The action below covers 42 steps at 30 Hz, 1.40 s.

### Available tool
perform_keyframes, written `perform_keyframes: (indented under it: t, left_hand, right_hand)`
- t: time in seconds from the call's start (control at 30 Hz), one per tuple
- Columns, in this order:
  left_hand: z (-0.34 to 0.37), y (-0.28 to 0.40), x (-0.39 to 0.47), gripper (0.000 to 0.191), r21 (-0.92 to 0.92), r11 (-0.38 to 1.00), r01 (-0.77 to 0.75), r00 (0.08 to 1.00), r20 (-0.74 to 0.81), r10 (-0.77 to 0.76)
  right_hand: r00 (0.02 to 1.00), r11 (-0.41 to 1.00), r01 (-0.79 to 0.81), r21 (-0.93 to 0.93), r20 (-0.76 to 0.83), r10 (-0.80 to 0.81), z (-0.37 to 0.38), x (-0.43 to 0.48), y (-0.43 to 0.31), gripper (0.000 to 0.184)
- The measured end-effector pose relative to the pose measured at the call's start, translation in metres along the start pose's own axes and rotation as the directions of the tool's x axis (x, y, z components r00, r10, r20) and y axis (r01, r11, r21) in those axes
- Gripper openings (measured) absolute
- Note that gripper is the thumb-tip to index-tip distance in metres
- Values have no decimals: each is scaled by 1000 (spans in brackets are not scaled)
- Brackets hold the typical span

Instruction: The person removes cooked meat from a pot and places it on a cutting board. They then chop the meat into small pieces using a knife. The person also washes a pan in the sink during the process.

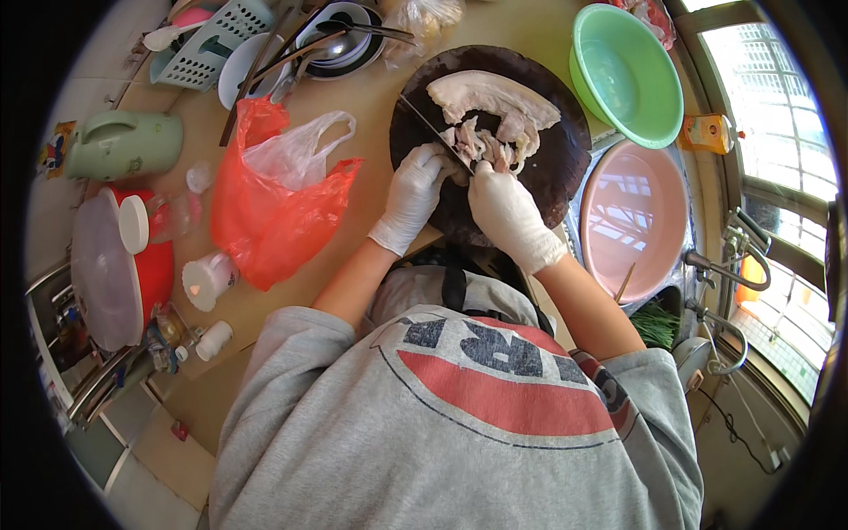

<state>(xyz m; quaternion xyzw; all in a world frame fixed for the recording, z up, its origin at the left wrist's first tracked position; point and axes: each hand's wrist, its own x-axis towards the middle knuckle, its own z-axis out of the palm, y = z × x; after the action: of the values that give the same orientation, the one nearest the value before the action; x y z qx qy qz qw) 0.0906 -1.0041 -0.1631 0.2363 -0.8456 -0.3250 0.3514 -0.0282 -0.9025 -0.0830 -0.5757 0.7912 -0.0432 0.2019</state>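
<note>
A dark round chopping board [550, 179] lies before me. My right hand [507, 205], in a white glove, grips the handle of a knife [427, 122], whose blade points away to the upper left. My gloved left hand [416, 189] is at the left of the blade, its fingers bent over a small piece of meat that they mostly hide. Cut meat slices [487, 146] lie in a heap on the board just right of the blade. Beyond them rests a long curved slab of pale, fatty meat [493, 93].
Left of the board lies a red plastic bag [285, 212]; bowls with chopsticks and spoons [334, 46] stand beyond it. On the right are a green basin [629, 79] and a pink basin [636, 218] in the sink, beside a faucet [729, 265].
</note>
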Motion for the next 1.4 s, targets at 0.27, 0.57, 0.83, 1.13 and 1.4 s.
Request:
perform_keyframes:
  t: [0.27,0.57,0.83,1.13,1.4]
  left_hand:
    - [-8,-4,-3,19,-41,998,-43,998,-45,41]
    - [-10,0,-5,19,-43,991,-127,991,45,129]
    - [-10,-2,1,13,-65,988,-138,985,96,144]
    - [-15,-6,6,18,-48,986,-160,977,138,165]
    - [-16,-8,1,15,-75,977,-199,971,118,206]
  right_hand:
    - [986,935,-148,321,-27,165,-22,-27,19,22]
    - [982,933,-186,308,39,183,-28,-53,4,22]
    - [985,928,-175,329,44,169,-17,-30,-1,23]
    - [967,885,-249,393,47,251,-12,-25,14,30]
    - [975,932,-221,287,29,222,-22,-61,7,21]
